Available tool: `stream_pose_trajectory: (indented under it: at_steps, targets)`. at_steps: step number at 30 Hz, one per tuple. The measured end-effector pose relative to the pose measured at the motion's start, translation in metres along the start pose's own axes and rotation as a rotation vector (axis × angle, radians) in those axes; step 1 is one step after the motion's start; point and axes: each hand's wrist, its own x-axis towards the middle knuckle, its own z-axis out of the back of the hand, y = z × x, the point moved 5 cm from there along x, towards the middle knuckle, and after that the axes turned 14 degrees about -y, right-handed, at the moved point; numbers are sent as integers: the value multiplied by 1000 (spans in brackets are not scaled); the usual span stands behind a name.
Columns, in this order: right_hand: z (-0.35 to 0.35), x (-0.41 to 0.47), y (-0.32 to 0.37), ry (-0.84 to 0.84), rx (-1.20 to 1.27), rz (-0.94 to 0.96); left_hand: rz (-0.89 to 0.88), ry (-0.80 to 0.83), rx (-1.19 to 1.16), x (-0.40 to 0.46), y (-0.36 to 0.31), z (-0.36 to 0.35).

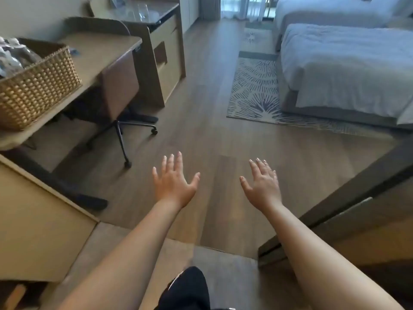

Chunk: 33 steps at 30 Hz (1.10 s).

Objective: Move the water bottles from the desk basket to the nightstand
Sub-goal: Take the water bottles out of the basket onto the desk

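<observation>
Head view looks down a hotel room, and the landmark is one woven basket (38, 90) that stands on the near end of one long wooden desk (98, 52), at the left edge of the frame. Inside the basket lies a heap of clear, crinkled plastic (13, 54) that may be the water bottles; how many there are cannot be counted, since the heap is blurred and cut off by the frame edge. One small blue item (73, 51) lies on the desk just beyond the basket, too small to name. One brown office chair (119, 86) on castors is tucked under the desk, right of the basket. Farther along from the basket stands a second, glass-topped desk (143, 12) with about two clear glasses (143, 10) on it. Well apart from the basket, low in the frame and over the wood floor (201, 108), two bare forearms reach forward: the left hand (173, 182) and the right hand (262, 183) both have their fingers spread and straight, backs up, touching and holding nothing. Far right of the basket, across the floor, are two beds (346, 63) with white bedding, and one patterned rug (254, 90) lies beside the nearer bed. No nightstand can be made out with certainty.
</observation>
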Motion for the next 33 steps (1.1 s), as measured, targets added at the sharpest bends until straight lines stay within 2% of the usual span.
stream_pose_trajectory:
  at_steps: [7,13,17,22,28,33]
  targets:
    - [-48,80,-7,30,-34,9,34,28,20,66,-2,-52]
    - [-102,209,11,56,-60,69,143,-17,40,182,28,-102]
    - [-131,315,58,77,-55,153,271,-42,83,270,54,-116]
    - [-164,412,120,92,-7,268,335,-102,142,362,74,-109]
    - [-221,513,190,171,75,427,502,-218,182,442,107,-102]
    - [-271,599,270,227,178,637,697,-332,256,498,138,-104]
